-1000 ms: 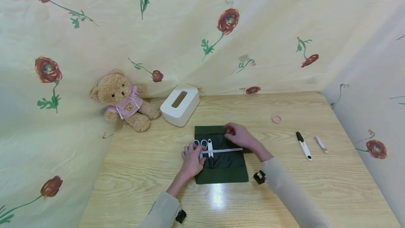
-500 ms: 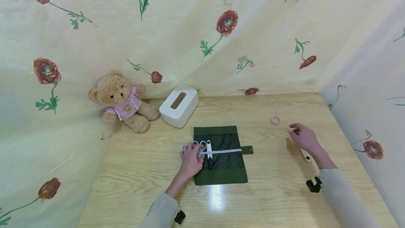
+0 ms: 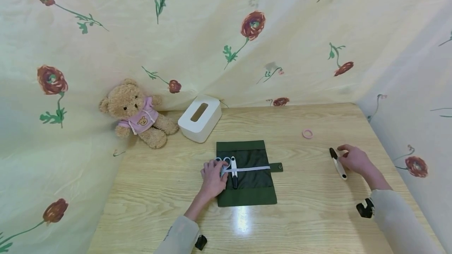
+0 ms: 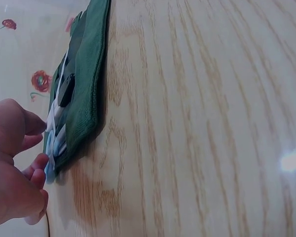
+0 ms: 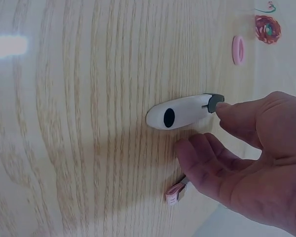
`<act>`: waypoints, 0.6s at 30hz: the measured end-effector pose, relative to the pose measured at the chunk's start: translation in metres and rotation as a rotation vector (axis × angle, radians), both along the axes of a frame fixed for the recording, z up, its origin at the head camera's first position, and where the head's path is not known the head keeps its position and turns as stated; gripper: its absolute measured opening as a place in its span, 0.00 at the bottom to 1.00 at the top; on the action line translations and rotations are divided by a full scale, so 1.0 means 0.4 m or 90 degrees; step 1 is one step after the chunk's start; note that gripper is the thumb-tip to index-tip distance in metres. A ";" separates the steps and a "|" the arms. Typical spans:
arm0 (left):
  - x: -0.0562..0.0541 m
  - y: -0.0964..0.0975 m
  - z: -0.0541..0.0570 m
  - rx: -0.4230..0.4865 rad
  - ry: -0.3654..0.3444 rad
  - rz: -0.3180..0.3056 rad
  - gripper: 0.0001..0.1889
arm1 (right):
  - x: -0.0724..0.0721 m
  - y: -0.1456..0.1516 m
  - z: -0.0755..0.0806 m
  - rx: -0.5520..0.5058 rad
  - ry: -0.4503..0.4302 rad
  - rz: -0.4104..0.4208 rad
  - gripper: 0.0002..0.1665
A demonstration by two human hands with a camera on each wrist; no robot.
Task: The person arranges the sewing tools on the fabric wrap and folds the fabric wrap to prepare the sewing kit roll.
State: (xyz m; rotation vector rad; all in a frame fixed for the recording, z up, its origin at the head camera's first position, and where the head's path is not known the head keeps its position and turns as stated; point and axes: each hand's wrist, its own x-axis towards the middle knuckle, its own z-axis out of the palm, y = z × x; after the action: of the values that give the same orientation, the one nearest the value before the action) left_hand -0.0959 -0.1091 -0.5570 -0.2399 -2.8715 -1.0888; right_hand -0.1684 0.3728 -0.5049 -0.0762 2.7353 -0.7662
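At the centre of the frame, an unrolled dark green fabric pouch [image 3: 247, 198] lies flat on the pale wood-grain counter [image 3: 300, 214]. Its white elastic band [image 3: 254, 168] crosses a slim white-and-black plastic tool [image 3: 233, 163] and a pair of pale blue scissors [image 4: 50, 171]. The person's left hand [image 3: 213, 177] rests at the pouch's left side, over the scissors, its fingers bent close to the band; whether they pinch anything cannot be told.

At the right of the frame lies a long white plastic cutter with a black end [image 5: 185, 112], directly on the counter. The right hand [image 3: 354, 160] is at it, thumb against the black end, the other fingers loosely curved just beside and not closed round it. In the right wrist view, a folded pink-and-white tape [image 5: 173, 194] lies past those fingers, and a pink ring [image 5: 235, 51] sits near the upper right.

The step in hand seems to be taking up the cutter while the pouch is steadied; the next move calls for bringing thumb and fingers together across its body.
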 end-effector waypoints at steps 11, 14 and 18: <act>-0.001 0.000 0.000 -0.006 0.010 0.008 0.13 | -0.013 0.001 -0.009 -0.018 -0.027 0.007 0.28; -0.001 0.000 -0.003 -0.005 0.011 0.008 0.13 | -0.017 0.002 -0.014 -0.023 -0.032 0.008 0.29; 0.000 0.001 -0.003 -0.006 0.006 0.006 0.13 | -0.019 0.002 -0.014 -0.026 -0.034 0.011 0.29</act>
State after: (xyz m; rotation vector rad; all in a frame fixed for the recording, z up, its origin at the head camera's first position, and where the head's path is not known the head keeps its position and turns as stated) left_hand -0.0960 -0.1087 -0.5583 -0.2321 -2.8673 -1.0704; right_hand -0.1761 0.3734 -0.5107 -0.0870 2.6653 -0.8077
